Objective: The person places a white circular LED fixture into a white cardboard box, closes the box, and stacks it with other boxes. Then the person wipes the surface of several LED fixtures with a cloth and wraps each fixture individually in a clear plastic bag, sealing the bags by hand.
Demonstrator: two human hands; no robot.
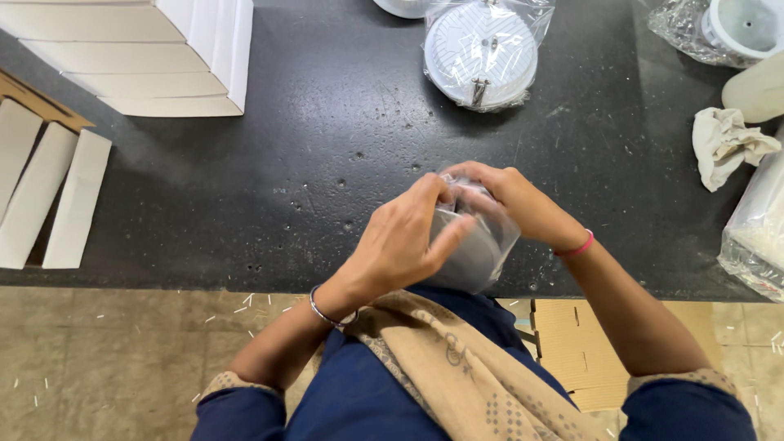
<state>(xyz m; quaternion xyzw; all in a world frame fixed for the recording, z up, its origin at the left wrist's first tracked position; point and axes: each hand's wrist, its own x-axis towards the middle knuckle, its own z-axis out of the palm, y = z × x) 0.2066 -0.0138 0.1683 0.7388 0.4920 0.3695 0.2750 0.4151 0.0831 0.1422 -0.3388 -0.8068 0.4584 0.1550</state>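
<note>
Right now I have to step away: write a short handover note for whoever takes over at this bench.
Left hand: gripping the clear plastic bag with a round white fixture inside, held over the near edge of the dark worktop.
Right hand: fingers pinching the top of the same bag.
Done: one bagged round fixture lies at the far side of the worktop.
Left: the bag in hand is not set down yet; whether its mouth is closed cannot be seen.
Nearby: white flat boxes far left, crumpled cloth at right.
</note>
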